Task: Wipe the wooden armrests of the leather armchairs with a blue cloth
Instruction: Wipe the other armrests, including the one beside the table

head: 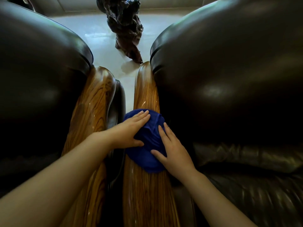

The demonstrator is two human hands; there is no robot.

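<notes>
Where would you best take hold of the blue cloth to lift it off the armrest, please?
Probably pinch the raised folds at the middle of the blue cloth from above, between the left hand and right hand; its edges lie flat, draped over the rounded armrest.

I can read no text, label, brand, number or sign anywhere in front of me. The blue cloth point(147, 145) under my hands is plain, with no tag or print showing, and the wooden armrest point(146, 89) running up toward twelve o'clock shows only grain and gloss. The dark leather point(229, 79) at three o'clock and the other chair's leather at nine o'clock carry no mark or stitched lettering that I can make out.
</notes>
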